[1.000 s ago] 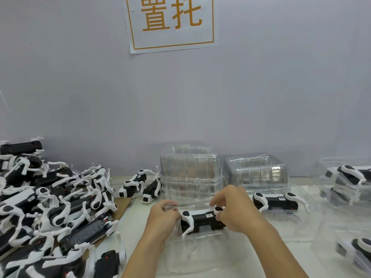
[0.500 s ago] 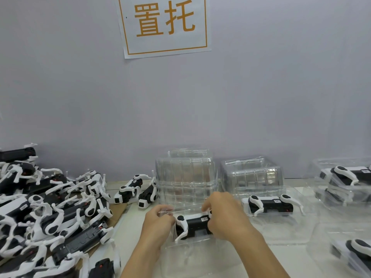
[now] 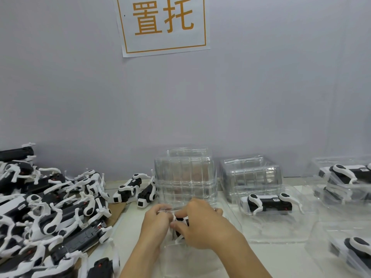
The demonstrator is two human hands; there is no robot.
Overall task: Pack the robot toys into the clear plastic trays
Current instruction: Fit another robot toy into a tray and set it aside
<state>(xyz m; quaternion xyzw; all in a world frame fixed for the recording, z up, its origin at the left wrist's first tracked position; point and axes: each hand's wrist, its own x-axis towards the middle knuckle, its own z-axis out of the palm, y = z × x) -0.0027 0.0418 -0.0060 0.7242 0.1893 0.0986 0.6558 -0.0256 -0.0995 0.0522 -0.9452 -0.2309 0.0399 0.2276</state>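
1. Both hands are busy at the near tray (image 3: 186, 255). The left hand (image 3: 155, 223) curls its fingers round the tray's far-left rim and the toy's end; the right hand (image 3: 202, 227) covers the toy (image 3: 180, 222) from above, fingers bent over it. Only a small black-and-white patch of the toy shows between them, so how well it sits in the tray I cannot tell.

2. The thin white legs could catch on the rim or fold under the body. Pressing down while a leg is trapped could likely bend or snap it.

3. The tray is thin, clear plastic. A hard push from the right hand could buckle the wall or make the tray skid forward, since little else holds it down.

4. The tall stack (image 3: 185, 177) of spare trays stands just behind the hands, touching or nearly so. A forward shove could tip it toward the wall or onto the packed tray (image 3: 269, 207) to the right.

5. The loose pile (image 3: 40, 213) of toys lies near the left forearm. A wide elbow swing could drag tangled toys off the cardboard.

6. With the toy mostly hidden, a wrong orientation could go unnoticed, and the toy might then not settle into its moulded place.
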